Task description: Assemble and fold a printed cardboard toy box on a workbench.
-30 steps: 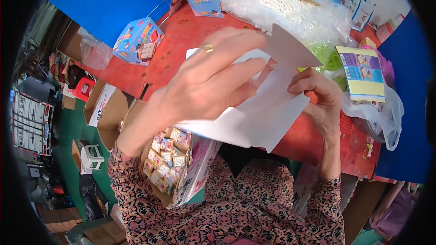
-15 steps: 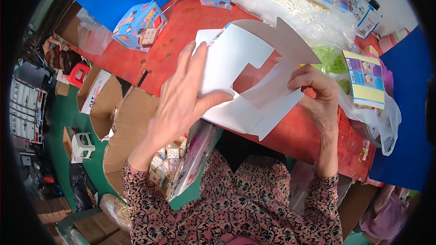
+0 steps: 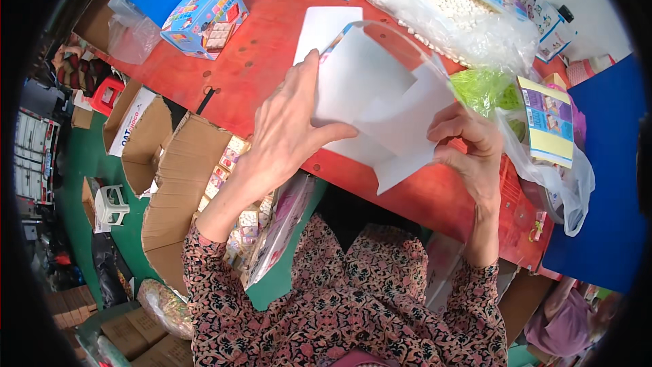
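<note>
A white, open-ended paperboard carton (image 3: 363,78), gripped by the left hand (image 3: 285,126) and pinched rightward by the right hand (image 3: 472,139), could be creased by uneven squeezing.

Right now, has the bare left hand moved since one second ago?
Yes: the left hand moved left and down in view, judged against the blue printed cardboard box on the red table.

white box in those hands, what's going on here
A person is handling an open, white-lined carton over a red table. The left hand lies spread along its left side, while the right hand pinches its right edge between thumb and fingers. Flaps stick out, so it is not closed up. A blue printed carton stands toward the table's far left; small wrapped packets lie below the left forearm.
</note>
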Demonstrator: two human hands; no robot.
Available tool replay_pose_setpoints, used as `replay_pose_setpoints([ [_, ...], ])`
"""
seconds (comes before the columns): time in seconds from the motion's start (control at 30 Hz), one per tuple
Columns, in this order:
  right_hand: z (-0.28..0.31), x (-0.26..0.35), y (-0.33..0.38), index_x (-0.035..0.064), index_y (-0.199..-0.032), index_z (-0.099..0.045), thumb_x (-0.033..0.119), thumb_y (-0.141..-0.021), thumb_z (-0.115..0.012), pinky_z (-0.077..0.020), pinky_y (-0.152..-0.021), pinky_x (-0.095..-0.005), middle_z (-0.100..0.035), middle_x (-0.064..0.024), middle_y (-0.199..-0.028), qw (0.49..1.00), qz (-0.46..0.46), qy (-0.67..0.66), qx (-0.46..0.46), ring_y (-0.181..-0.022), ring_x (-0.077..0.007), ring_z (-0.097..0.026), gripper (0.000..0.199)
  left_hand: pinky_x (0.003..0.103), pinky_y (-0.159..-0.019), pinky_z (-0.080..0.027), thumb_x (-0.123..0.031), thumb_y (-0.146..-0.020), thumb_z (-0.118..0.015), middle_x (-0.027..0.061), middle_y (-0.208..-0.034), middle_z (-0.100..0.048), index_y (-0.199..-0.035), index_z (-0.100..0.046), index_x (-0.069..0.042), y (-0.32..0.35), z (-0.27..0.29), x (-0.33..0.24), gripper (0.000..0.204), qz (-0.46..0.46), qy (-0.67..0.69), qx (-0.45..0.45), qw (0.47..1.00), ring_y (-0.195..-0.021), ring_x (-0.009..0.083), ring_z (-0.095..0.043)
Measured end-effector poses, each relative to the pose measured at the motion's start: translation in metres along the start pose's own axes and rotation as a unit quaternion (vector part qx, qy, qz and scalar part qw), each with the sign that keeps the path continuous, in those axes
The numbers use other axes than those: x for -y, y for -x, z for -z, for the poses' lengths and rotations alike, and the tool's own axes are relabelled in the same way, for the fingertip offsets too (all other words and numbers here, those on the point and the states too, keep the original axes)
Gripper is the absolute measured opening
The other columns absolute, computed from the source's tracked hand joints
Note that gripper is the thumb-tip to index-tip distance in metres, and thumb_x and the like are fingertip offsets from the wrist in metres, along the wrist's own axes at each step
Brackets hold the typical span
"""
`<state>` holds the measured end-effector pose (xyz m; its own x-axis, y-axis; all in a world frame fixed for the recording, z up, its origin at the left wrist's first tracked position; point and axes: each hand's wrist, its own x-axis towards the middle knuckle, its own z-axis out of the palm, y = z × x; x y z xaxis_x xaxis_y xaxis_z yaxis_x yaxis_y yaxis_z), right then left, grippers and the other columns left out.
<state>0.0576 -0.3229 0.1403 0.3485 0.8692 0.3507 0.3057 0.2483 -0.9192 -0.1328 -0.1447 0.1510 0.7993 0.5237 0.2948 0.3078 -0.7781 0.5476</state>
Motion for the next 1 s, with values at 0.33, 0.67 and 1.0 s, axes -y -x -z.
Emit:
replay_pose_setpoints([
  [0.33, -0.009, 0.002, 0.008, -0.0022, -0.076, -0.065, 0.005, -0.059, -0.081, -0.0454, -0.07, -0.0278, -0.062, -0.0083, -0.082, 0.998, 0.021, 0.049, -0.022, -0.077, -0.0171, -0.059, 0.024, 0.045, -0.09, -0.046, -0.023, -0.065, -0.083, 0.0249, -0.126, -0.05, -0.136, -0.032, 0.006, -0.012, -0.016, 0.014, 0.093, 0.006, 0.107, -0.024, 0.994, -0.112, 0.0413, -0.053],
  [0.67, -0.038, 0.004, 0.039, 0.0018, -0.095, -0.069, 0.014, -0.069, -0.08, -0.0534, -0.07, -0.0329, -0.065, -0.011, -0.097, 0.978, 0.068, 0.194, 0.042, -0.086, -0.0247, -0.066, 0.031, 0.043, -0.08, -0.051, -0.024, -0.057, -0.086, 0.0215, -0.112, -0.059, -0.129, -0.04, 0.003, -0.018, -0.05, 0.024, 0.089, -0.073, 0.044, -0.201, 0.976, -0.097, 0.0368, -0.062],
  [1.0, -0.018, 0.046, -0.008, 0.0007, -0.125, -0.058, 0.019, -0.076, -0.074, -0.0424, -0.099, -0.0395, -0.056, -0.0186, -0.13, 0.914, 0.161, 0.372, -0.023, -0.122, -0.0337, -0.052, 0.054, 0.038, -0.058, -0.053, -0.032, -0.059, -0.084, 0.017, -0.1, -0.062, -0.12, -0.044, 0.003, -0.039, -0.05, 0.019, 0.081, -0.13, -0.015, -0.268, 0.954, -0.081, 0.0301, -0.066],
])
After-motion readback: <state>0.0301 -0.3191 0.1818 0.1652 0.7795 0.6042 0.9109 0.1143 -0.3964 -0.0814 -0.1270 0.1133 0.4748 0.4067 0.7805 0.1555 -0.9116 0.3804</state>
